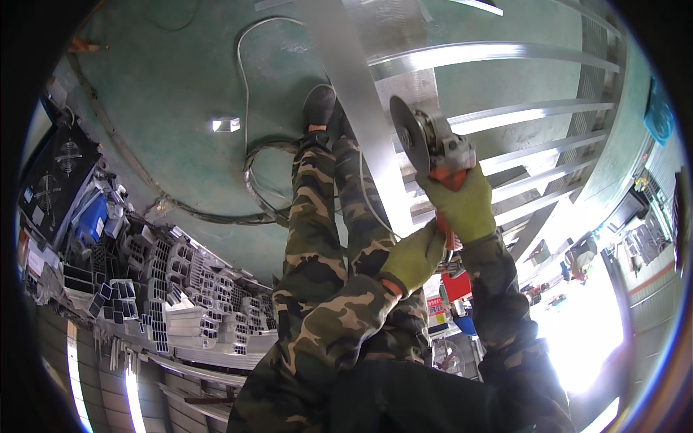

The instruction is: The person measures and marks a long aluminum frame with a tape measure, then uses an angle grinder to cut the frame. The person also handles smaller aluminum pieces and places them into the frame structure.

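Note:
An angle grinder [439, 142] with an orange body is held up in front of me, above metal bars. My right hand [461, 201], in a yellow-green glove, is wrapped around the body just behind the grinder's metal head. The thin dark disc [410, 135] faces left in the picture and touches nothing that I can make out. My left hand [416, 257], gloved alike, closes on the rear part of the grinder; its fingertips are partly hidden. Left of the disc runs a wide, flat-faced metal profile [360, 92], passing close by my legs.
Several parallel metal bars [487, 54] span the right side. A pale cable [242, 70] and a coiled dark hose [250, 172] lie on the green floor, near a short metal offcut [226, 125]. Stacked hollow metal profiles [189, 276] fill the lower left, beside a black fan unit [58, 176].

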{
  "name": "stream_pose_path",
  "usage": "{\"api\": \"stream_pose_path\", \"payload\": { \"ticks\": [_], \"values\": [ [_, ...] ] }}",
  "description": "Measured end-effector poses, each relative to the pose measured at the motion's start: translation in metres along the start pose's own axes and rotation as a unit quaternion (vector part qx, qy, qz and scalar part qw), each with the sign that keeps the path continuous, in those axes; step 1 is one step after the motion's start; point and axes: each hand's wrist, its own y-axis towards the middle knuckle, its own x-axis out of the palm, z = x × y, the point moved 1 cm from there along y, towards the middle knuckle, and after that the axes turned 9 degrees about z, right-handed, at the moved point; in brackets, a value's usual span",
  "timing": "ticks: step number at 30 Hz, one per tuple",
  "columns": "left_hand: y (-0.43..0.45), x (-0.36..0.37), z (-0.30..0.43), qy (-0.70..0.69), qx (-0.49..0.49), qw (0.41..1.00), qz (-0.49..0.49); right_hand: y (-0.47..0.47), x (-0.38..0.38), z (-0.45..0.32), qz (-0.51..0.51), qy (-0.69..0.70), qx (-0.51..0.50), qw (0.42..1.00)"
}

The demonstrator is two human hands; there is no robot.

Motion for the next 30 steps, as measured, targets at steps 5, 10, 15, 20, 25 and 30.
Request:
{"api": "stream_pose_path", "payload": {
  "ticks": [5, 10, 15, 20, 25, 30],
  "values": [
    [-0.023, 0.015, -0.015, 0.029, -0.014, 0.998, -0.05, -0.016, 0.012, 0.057, 0.012, -0.02, -0.017, 1.0],
    [-0.025, 0.026, -0.022, 0.015, -0.123, 0.991, -0.044, -0.02, 0.014, 0.062, -0.007, -0.007, 0.004, 1.0],
    [-0.026, 0.032, -0.03, 0.03, -0.09, 0.995, -0.016, -0.016, 0.017, 0.069, -0.01, -0.002, -0.025, 1.0],
    [-0.027, 0.035, -0.035, 0.02, -0.058, 0.998, -0.003, -0.009, 0.019, 0.076, -0.021, 0.024, -0.043, 0.999],
    [-0.027, 0.033, -0.034, 0.039, -0.027, 0.999, 0.02, -0.011, 0.018, 0.062, -0.011, -0.009, -0.05, 0.999],
    [-0.028, 0.034, -0.041, 0.036, -0.028, 0.999, 0.019, -0.01, 0.022, 0.065, -0.005, -0.003, -0.061, 0.998]
  ]
}}
